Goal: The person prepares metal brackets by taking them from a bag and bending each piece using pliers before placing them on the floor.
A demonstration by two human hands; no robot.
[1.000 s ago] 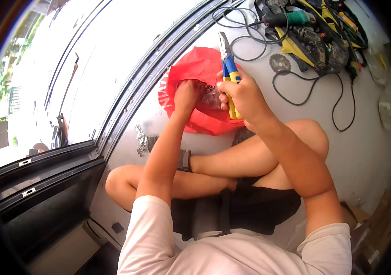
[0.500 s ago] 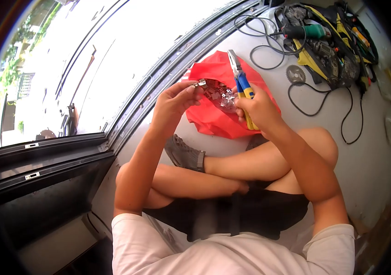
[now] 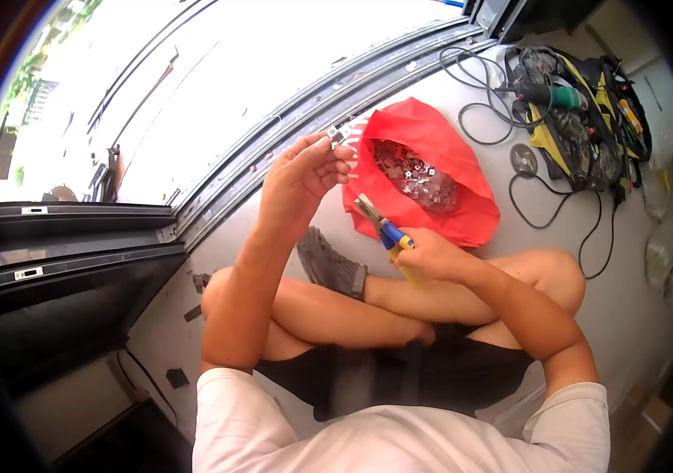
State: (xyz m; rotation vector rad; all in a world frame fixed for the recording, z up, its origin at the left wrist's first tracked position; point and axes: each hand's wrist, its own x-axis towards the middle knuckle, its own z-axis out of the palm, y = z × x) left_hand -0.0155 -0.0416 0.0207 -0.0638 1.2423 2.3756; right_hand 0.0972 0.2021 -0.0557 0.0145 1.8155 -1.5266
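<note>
Between thumb and fingertips, my left hand (image 3: 309, 169) pinches a small metal bracket (image 3: 337, 137), raised beside the red bag's left edge. My right hand (image 3: 431, 256) is wrapped round the blue and yellow handles of combination pliers (image 3: 388, 230); their metal jaws point up and left, apart from the bracket. Just beyond the pliers, the red bag (image 3: 462, 185) lies on the floor with its mouth spread. Many small metal pieces (image 3: 411, 169) and some clear plastic show inside it.
A black and yellow tool bag (image 3: 585, 118) lies at the upper right with a green power tool (image 3: 565, 98), its looping cable and a round saw blade (image 3: 523, 158). Dark metal frame tracks (image 3: 273, 134) run along the left. My crossed legs (image 3: 336, 311) are in front.
The pliers have moved down and left out of the bag's area, and their jaws now tilt left. My left hand still holds the small bracket. The whole view has shifted slightly.
</note>
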